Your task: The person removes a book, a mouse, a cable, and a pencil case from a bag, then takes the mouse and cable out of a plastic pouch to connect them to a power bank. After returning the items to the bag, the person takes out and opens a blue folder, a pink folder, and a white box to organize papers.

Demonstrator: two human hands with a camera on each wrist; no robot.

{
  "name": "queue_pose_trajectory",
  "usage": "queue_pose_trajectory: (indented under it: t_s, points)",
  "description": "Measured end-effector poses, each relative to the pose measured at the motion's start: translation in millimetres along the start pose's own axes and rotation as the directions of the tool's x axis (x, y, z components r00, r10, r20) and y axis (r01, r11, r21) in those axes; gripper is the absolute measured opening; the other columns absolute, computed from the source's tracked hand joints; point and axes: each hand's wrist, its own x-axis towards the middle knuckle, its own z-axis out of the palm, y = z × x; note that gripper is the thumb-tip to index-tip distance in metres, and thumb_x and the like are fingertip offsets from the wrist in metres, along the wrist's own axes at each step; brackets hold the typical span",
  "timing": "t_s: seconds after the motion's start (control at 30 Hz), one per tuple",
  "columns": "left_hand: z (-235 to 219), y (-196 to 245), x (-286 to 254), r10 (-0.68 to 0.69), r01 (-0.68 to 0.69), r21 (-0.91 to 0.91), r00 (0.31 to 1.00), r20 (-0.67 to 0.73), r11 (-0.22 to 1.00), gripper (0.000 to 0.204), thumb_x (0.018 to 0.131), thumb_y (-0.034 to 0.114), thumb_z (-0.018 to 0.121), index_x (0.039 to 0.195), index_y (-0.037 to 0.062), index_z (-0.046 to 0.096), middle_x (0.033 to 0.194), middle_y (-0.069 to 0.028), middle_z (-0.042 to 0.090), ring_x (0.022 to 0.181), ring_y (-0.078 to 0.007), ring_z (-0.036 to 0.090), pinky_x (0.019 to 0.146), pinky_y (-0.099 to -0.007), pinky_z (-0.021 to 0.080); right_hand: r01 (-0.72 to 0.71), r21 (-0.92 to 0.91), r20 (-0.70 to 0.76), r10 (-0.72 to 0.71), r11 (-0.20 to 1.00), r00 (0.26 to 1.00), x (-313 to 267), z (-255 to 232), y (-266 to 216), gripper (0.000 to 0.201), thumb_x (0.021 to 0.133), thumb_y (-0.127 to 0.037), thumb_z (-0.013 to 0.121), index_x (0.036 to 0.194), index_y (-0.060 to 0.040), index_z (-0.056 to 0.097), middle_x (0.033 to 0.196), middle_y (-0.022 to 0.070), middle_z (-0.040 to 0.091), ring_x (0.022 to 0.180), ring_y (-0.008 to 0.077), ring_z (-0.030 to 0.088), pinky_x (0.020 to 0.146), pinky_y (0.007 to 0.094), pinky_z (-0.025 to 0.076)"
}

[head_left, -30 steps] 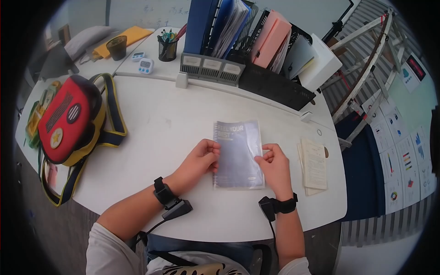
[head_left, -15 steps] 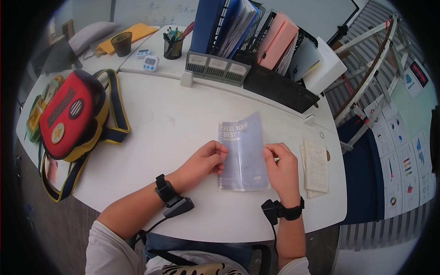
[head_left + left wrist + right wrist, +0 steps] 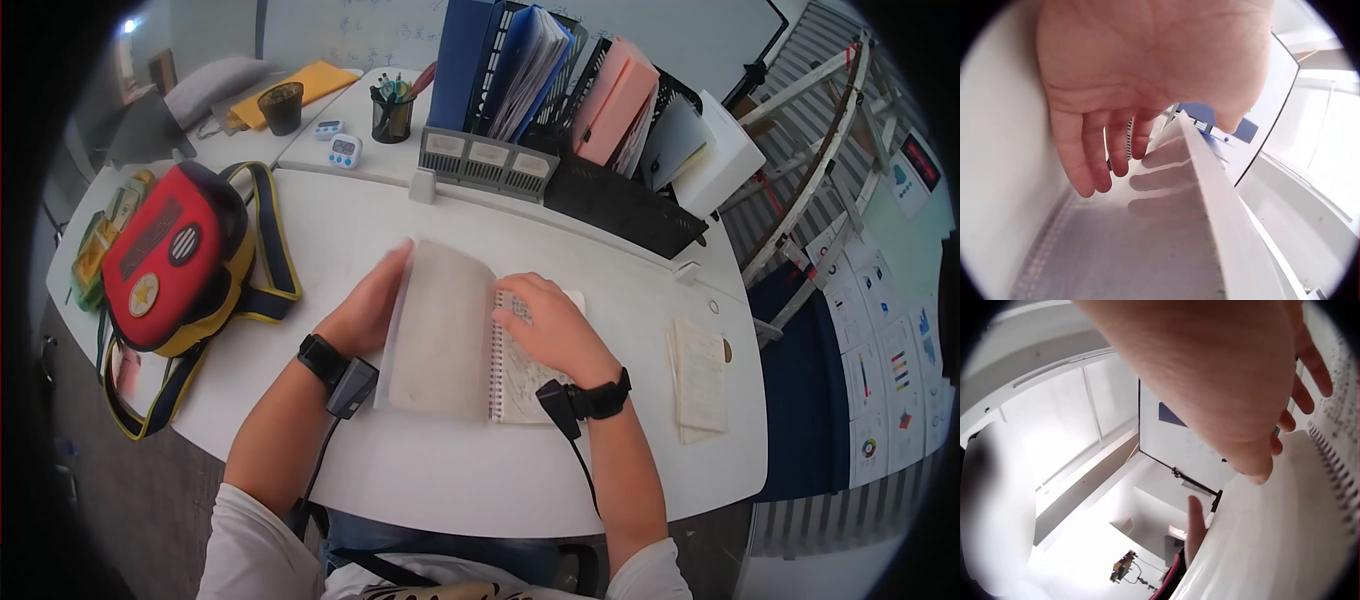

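A spiral notebook [image 3: 525,390] lies opened on the white table, its cover [image 3: 440,330] swung up and leaning leftward. Behind that cover's outer face is my left hand [image 3: 375,305]; the left wrist view shows its fingers [image 3: 1100,156] extended beside the bluish cover, their reflection on it. My right hand [image 3: 552,325] rests over the upper part of the handwritten page, fingertips near the spiral binding [image 3: 1335,469]. In the right wrist view its thumb [image 3: 1257,472] is close to the turned cover's pale inner side. Part of the page is hidden beneath that hand.
Thin paper booklets [image 3: 700,385] lie to the right. At the left is a red backpack [image 3: 170,260] with straps on the table. File holders [image 3: 490,165], a pen cup [image 3: 392,112] and a small white timer [image 3: 345,151] stand along the back.
The notebook was closed with its purple-blue cover up; now the cover is turned left, baring a written page. My left hand moved left and behind the cover, my right hand leftward onto the page.
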Motion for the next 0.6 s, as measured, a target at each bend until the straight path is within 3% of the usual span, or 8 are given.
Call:
queue_pose_trajectory:
  t_s: [0.07, 0.1, 0.23, 0.37, 0.47, 0.53, 0.6]
  points:
    - [-0.7, -0.1, 2.1, 0.062, -0.005, 0.301, 0.982, -0.180, 0.954, 0.054, 0.111, 0.037, 0.057, 0.146, -0.0043, 0.053, 0.137, -0.0168, 0.066, 0.122, -0.0244, 0.068, 0.105, -0.0390, 0.056, -0.045, -0.020, -0.050, 0.044, 0.999, 0.998, 9.6, 4.5, 11.3, 0.047, 0.104, -0.031, 0.065, 0.141, -0.0022, 0.063, 0.143, 0.0176, 0.062, 0.137, 0.0364, 0.054, 0.115, 0.0457, 0.044]
    - [1.6, -2.2, 2.2, 0.060, -0.009, 0.247, 0.978, -0.200, 0.969, 0.049, 0.108, 0.026, 0.064, 0.144, -0.0064, 0.054, 0.136, -0.0182, 0.066, 0.115, -0.0227, 0.071, 0.099, -0.0366, 0.059, -0.064, 0.010, -0.075, 0.064, 0.998, 0.995, 12.7, 7.6, 16.7, 0.048, 0.104, -0.031, 0.064, 0.142, -0.0024, 0.062, 0.142, 0.0171, 0.063, 0.137, 0.0361, 0.054, 0.115, 0.0452, 0.044]
    - [12.2, -5.8, 3.7, 0.084, 0.001, 0.377, 0.974, -0.209, 0.926, 0.048, 0.107, 0.028, 0.065, 0.141, -0.0058, 0.054, 0.127, -0.0158, 0.071, 0.108, -0.0208, 0.074, 0.095, -0.0367, 0.061, -0.096, 0.134, -0.030, 0.101, 0.986, 0.994, 17.1, 6.1, 23.4, 0.048, 0.104, -0.030, 0.063, 0.143, -0.0028, 0.061, 0.142, 0.0158, 0.064, 0.138, 0.0353, 0.053, 0.116, 0.0441, 0.044]
    - [17.0, -9.2, 3.5, 0.138, 0.002, 0.482, 0.958, -0.253, 0.876, 0.048, 0.108, 0.030, 0.064, 0.139, -0.0064, 0.057, 0.122, -0.0137, 0.072, 0.106, -0.0180, 0.073, 0.093, -0.0332, 0.060, -0.077, 0.142, 0.023, 0.075, 0.987, 0.997, 21.2, 4.8, 32.4, 0.048, 0.103, -0.029, 0.064, 0.143, -0.0030, 0.061, 0.142, 0.0154, 0.064, 0.137, 0.0349, 0.053, 0.116, 0.0434, 0.044]
    - [17.7, -6.2, 3.9, 0.184, 0.003, 0.538, 0.938, -0.294, 0.843, 0.048, 0.111, 0.034, 0.059, 0.138, -0.0056, 0.060, 0.119, -0.0115, 0.073, 0.105, -0.0158, 0.071, 0.093, -0.0310, 0.057, -0.020, 0.096, 0.007, 0.020, 0.995, 1.000, 25.4, 11.4, 48.6, 0.044, 0.101, -0.026, 0.066, 0.141, -0.0061, 0.064, 0.134, 0.0162, 0.065, 0.126, 0.0316, 0.060, 0.108, 0.0414, 0.050]
    - [16.1, -5.9, 4.3, 0.209, 0.012, 0.572, 0.924, -0.319, 0.820, 0.048, 0.112, 0.036, 0.056, 0.138, -0.0048, 0.060, 0.119, -0.0106, 0.073, 0.103, -0.0146, 0.070, 0.092, -0.0302, 0.057, 0.072, 0.038, -0.045, -0.070, 0.997, 0.997, 25.6, 12.1, 50.8, 0.037, 0.100, -0.022, 0.067, 0.133, -0.0062, 0.067, 0.122, 0.0134, 0.067, 0.107, 0.0262, 0.064, 0.096, 0.0380, 0.054]
    - [14.2, -6.1, 5.3, 0.242, -0.002, 0.584, 0.912, -0.332, 0.812, 0.048, 0.114, 0.038, 0.051, 0.136, -0.0035, 0.062, 0.117, -0.0085, 0.073, 0.101, -0.0123, 0.069, 0.092, -0.0284, 0.055, -0.014, 0.091, -0.021, 0.015, 0.996, 1.000, 24.0, 5.1, 47.4, 0.032, 0.100, -0.021, 0.067, 0.128, -0.0058, 0.068, 0.116, 0.0114, 0.067, 0.099, 0.0224, 0.063, 0.090, 0.0359, 0.054]
